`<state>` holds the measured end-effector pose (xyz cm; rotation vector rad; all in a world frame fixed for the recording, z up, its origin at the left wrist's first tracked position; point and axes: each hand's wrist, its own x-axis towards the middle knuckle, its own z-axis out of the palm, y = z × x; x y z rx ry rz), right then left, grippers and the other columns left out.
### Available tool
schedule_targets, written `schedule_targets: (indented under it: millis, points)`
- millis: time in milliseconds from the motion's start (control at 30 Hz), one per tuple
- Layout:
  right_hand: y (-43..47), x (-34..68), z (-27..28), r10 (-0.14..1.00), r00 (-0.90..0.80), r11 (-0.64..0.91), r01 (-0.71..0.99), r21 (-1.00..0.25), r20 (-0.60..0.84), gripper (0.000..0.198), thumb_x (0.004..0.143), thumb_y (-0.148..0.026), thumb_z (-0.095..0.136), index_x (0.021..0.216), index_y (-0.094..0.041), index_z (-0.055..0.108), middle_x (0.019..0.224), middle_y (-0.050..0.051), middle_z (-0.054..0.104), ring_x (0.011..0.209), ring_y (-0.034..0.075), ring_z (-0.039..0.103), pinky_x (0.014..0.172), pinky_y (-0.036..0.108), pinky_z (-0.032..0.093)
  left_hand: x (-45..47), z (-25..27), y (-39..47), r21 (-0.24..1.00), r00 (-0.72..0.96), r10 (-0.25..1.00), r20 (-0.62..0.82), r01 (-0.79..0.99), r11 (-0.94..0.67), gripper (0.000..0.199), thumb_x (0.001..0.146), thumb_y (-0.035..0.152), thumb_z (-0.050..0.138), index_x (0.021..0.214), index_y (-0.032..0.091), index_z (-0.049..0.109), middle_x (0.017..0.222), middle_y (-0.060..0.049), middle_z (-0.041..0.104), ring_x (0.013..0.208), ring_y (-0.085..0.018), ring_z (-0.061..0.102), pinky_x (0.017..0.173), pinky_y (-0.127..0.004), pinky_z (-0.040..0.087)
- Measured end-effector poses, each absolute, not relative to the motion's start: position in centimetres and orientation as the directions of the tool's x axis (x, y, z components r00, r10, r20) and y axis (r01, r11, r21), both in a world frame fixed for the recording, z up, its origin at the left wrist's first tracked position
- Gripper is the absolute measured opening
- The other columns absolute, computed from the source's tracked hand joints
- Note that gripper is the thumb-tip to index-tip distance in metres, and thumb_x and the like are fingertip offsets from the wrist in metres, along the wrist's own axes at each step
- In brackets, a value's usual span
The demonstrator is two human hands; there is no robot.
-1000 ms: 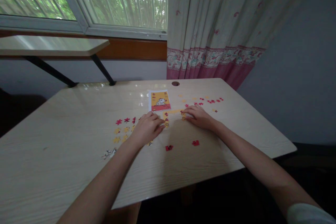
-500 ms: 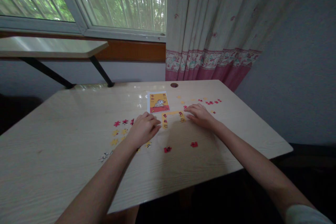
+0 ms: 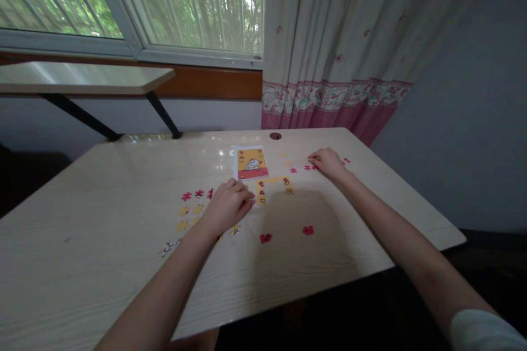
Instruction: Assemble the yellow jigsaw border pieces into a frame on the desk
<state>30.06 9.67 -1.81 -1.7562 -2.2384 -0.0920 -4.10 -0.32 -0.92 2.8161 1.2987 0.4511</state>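
Note:
My left hand rests on the table with loosely bent fingers apart, beside the left edge of a partly joined yellow puzzle. Farther off to the right, my right hand has its fingertips pinched together on a yellow puzzle piece, mostly covered by the fingers. Red puzzle pieces lie under and around that hand. Just behind the joined strip is a picture card showing a white animal on yellow and red. Two red corner pieces, one on the left and one on the right, lie nearer me.
Rows of loose red, yellow and white pieces lie left of my left forearm, which hides some of them. A raised shelf stands on the table at the back left. A round cable hole is near the back edge.
My right hand has moved right and away from me, from the joined puzzle's right side to the loose pieces, and its fingers have come together. My left hand stays by the puzzle.

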Motion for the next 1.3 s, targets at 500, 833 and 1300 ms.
schedule_targets:
  millis: [500,833,1300]
  points:
    - [12.0,29.1,-1.3,0.982,-0.184,0.19,0.968,-0.162,0.049,0.015,0.081,-0.025,0.061,0.089,-0.015,0.069,0.087,0.01,0.069,0.079,0.019,0.059,0.081,0.032,0.041,-4.0,-0.9,-0.4,0.117,0.606,0.761,0.232,0.759,-0.64,0.023,0.088,0.029,0.05,0.09,0.019,0.07,0.083,-0.007,0.061,0.082,-0.022,0.047,0.073,-0.035,0.039]
    - [7.2,25.8,-0.8,0.959,-0.201,0.284,0.71,-0.645,0.201,0.015,0.079,-0.029,0.061,0.083,-0.015,0.063,0.077,0.005,0.066,0.066,0.013,0.056,0.061,0.024,0.04,-3.7,-1.2,-0.4,0.242,0.553,0.757,0.348,0.727,-0.642,0.019,0.086,0.026,0.054,0.094,0.02,0.07,0.084,-0.007,0.063,0.082,-0.022,0.049,0.073,-0.035,0.041]
    - [0.5,18.6,-1.0,0.891,-0.379,0.376,0.306,-0.875,0.25,0.025,0.076,-0.042,0.066,0.079,-0.017,0.068,0.069,0.001,0.066,0.061,0.01,0.055,0.056,0.022,0.04,-2.3,-0.8,-1.2,0.384,0.43,0.625,0.652,0.523,-0.761,0.015,0.078,0.024,0.069,0.092,0.021,0.066,0.079,-0.003,0.062,0.078,-0.018,0.051,0.068,-0.03,0.043]
